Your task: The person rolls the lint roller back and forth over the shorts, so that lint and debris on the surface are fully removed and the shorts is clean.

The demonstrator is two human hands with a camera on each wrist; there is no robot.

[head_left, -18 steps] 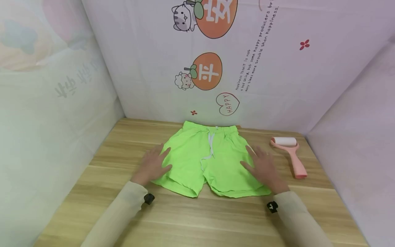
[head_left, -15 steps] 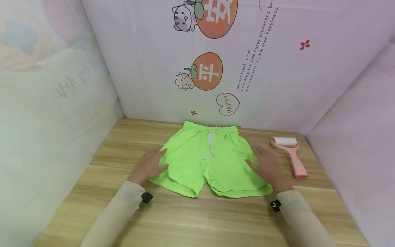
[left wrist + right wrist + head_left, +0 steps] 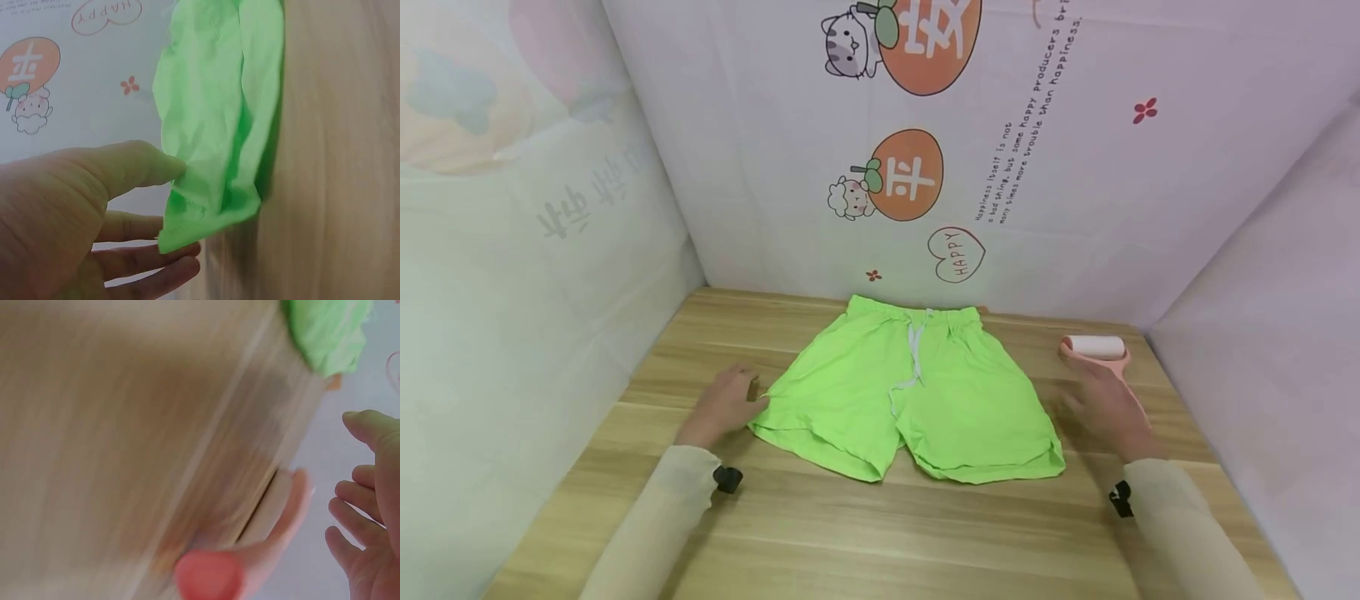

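Bright green shorts [image 3: 842, 383] with a white drawstring [image 3: 916, 350] lie spread on the table, waistband toward the back wall. By their left leg edge is my left hand [image 3: 718, 408], fingers loosely extended. In the left wrist view the thumb overlaps the green fabric [image 3: 206, 125], and the other fingers lie partly behind its corner; firm contact cannot be told. To the right of the shorts, my right hand [image 3: 1108, 408] is over the pink-handled lint roller [image 3: 1097, 347], hiding much of its handle. The right wrist view shows relaxed, spread fingers apart from the blurred pink handle [image 3: 209, 575].
A wood-grain table [image 3: 880, 542] carries the shorts and roller. Behind it rises a white printed cloth wall [image 3: 775, 167]. Further cloth walls close off the left [image 3: 550, 333] and right [image 3: 1262, 333] sides. A small orange-brown bit [image 3: 334, 382] shows beside the shorts' waistband.
Both hands have moved outward off the shorts: the left hand leftward to the leg's edge, the right hand rightward over the lint roller. The shorts stay in place.
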